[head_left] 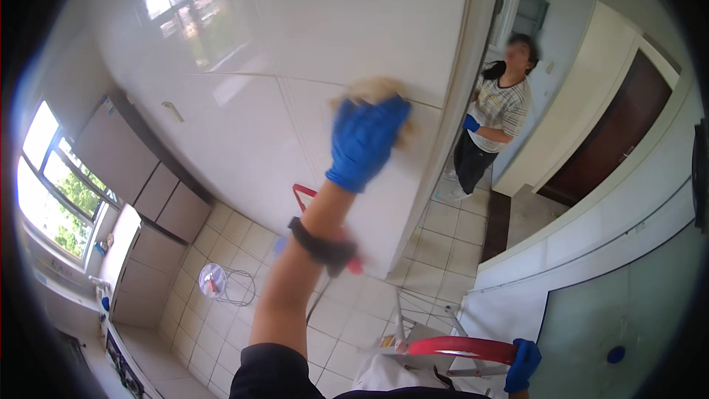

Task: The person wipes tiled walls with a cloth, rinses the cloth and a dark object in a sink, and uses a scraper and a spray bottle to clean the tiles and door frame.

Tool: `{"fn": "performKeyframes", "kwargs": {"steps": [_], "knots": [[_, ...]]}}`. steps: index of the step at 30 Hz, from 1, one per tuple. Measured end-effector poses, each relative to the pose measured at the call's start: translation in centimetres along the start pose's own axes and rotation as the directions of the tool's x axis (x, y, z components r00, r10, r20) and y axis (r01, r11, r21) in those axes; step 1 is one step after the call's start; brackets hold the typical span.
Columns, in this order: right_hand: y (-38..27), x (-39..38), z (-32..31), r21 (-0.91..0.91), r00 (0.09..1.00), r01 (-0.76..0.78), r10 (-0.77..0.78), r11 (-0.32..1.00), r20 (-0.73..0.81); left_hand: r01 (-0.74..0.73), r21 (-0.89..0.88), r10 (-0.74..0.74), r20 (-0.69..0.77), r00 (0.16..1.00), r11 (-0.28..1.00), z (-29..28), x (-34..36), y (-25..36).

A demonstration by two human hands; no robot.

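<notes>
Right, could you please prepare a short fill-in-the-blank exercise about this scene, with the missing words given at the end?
1. The blue-gloved left hand holds a soft-looking tan cloth or sponge against a glossy ____ wall.
2. The blue-gloved right hand grips a curved ____ rail.
3. Another person, in a patterned short-sleeved shirt, stands toward the picture's ____ side.

Missing words: white; red; right.

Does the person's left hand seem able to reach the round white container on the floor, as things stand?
Probably not: the left hand holds a tan cloth against the white wall, and the round white container stands well below, on the tiled floor.
</notes>
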State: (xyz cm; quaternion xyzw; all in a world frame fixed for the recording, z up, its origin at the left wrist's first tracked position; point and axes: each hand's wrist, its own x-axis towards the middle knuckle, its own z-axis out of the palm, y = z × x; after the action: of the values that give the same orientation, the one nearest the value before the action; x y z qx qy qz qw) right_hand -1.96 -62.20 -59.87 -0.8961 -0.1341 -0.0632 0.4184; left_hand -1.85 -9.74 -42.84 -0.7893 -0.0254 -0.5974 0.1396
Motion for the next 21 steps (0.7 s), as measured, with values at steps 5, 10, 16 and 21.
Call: {"fn": "performKeyframes", "kwargs": {"steps": [5,10,16,21], "knots": [[-0.8,0.1,-0.4,-0.045,0.998,-0.008,0.011,0.999,0.059,0.375,-0.562,-0.598,-0.283,0.750,0.737,-0.5,5.7,-3.8],[-1.0,0.3,-0.5,0.013,0.999,-0.029,0.028,0.999,0.037,0.282,-0.237,-0.324,-0.165,0.931,0.930,0.7,2.4,2.7],[-0.8,0.1,-0.1,-0.018,0.994,-0.086,0.088,0.996,0.073,0.362,-0.180,-0.387,-0.132,0.912,0.915,3.8,-9.4,9.0],[-1.1,0.3,0.0,0.014,0.991,-0.115,0.114,0.993,0.073,0.421,-0.209,-0.448,-0.102,0.888,0.883,4.7,-9.6,9.9]]}}
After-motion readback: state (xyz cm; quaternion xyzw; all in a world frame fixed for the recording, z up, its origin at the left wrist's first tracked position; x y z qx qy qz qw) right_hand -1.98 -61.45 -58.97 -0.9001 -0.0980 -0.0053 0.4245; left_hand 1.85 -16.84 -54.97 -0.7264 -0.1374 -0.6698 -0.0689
